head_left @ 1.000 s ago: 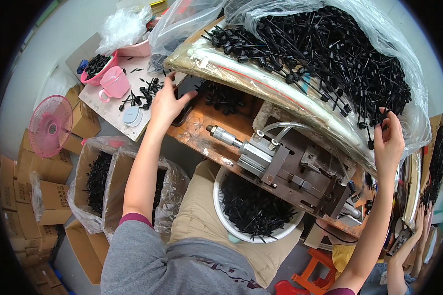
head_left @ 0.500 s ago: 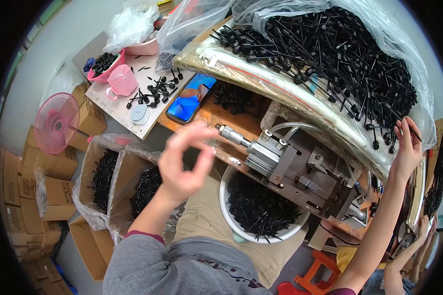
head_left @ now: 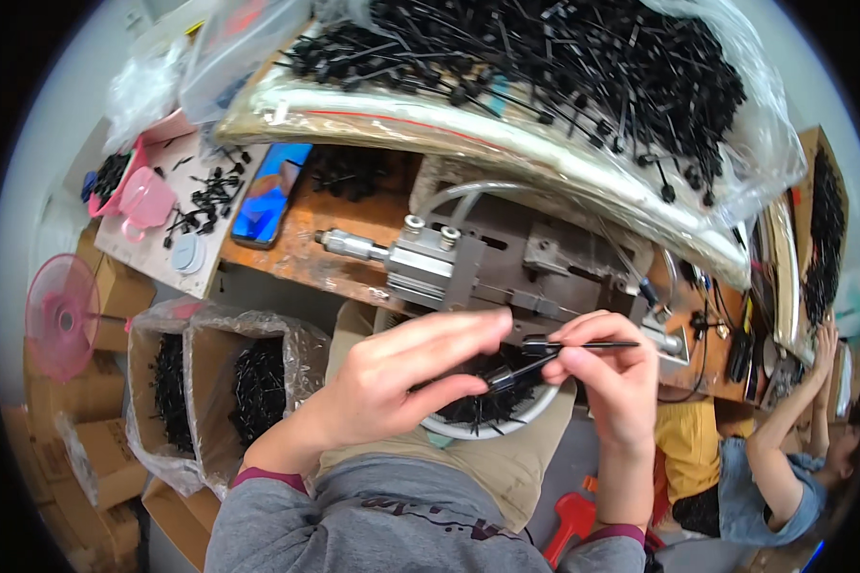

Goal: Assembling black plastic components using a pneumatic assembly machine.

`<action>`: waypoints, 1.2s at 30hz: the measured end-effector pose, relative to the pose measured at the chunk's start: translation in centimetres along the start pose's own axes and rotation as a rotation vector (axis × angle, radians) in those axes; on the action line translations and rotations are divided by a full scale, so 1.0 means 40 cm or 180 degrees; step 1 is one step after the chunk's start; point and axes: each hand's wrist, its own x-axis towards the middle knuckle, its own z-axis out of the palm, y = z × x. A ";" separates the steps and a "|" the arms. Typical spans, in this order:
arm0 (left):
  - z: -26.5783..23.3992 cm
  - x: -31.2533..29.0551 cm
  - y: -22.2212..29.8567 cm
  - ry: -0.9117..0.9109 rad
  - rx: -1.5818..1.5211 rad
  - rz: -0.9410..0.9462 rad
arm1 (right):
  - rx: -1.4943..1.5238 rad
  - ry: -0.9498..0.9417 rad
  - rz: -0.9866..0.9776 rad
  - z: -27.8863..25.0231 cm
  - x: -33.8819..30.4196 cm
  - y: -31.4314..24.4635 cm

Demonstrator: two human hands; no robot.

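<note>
Two rods (head_left: 539,345), centre of frame
Right hand (head_left: 613,384) pinches them, heads leftward; the lower rod slants down-left toward the thumb of the spread left hand (head_left: 401,371).

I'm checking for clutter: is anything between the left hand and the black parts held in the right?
Nothing visible. The left hand is beside the black parts in the right hand, its thumb at the lower part's head, though contact is unclear. The white basket is beneath, not between.
</note>
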 end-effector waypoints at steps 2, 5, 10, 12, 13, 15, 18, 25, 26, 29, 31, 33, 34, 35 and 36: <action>0.009 -0.010 -0.006 -0.0416 -0.0059 0.0203 | 0.0082 0.0003 0.0120 -0.013 -0.015 0.017; 0.039 -0.009 0.014 -0.0512 -0.0296 -0.0026 | 0.0165 -0.0054 0.0167 -0.031 -0.030 0.035; 0.067 -0.009 0.005 -0.0571 -0.0287 0.0181 | -0.0702 0.0828 -0.0615 -0.048 -0.035 0.033; 0.086 -0.012 -0.002 -0.0312 0.0323 0.0144 | -0.0554 0.1257 -0.0984 -0.062 -0.041 0.040; 0.098 -0.014 -0.008 -0.0174 0.0632 0.0120 | -0.0565 0.1339 -0.1103 -0.062 -0.043 0.041; 0.122 -0.010 -0.039 -0.0206 0.1190 0.0257 | -0.0613 0.1249 -0.1029 -0.059 -0.057 0.047; 0.149 -0.006 -0.076 -0.0245 0.1756 0.0451 | -0.0727 0.1254 -0.0935 -0.047 -0.069 0.055; 0.172 0.015 -0.077 -0.0411 0.2237 0.0462 | -0.0513 0.1282 -0.0383 -0.039 -0.093 0.062; 0.171 0.020 -0.078 -0.0408 0.2257 0.0480 | -0.0515 0.1276 -0.0315 -0.037 -0.091 0.063; 0.169 0.029 -0.073 -0.0550 0.2235 0.0320 | -0.0579 0.1305 -0.0144 -0.034 -0.089 0.072; 0.169 0.030 -0.070 -0.0553 0.2204 0.0272 | -0.0617 0.1256 -0.0033 -0.033 -0.087 0.073; 0.169 0.030 -0.069 -0.0557 0.2198 0.0225 | -0.0664 0.1249 0.0016 -0.033 -0.083 0.080; 0.170 0.029 -0.068 -0.0558 0.2209 0.0202 | -0.0662 0.1225 0.0052 -0.033 -0.083 0.078; 0.171 0.030 -0.067 -0.0558 0.2219 0.0178 | -0.0661 0.1201 0.0089 -0.034 -0.084 0.076; 0.171 0.032 -0.065 -0.0567 0.2239 0.0167 | -0.0651 0.1164 0.0126 -0.034 -0.083 0.076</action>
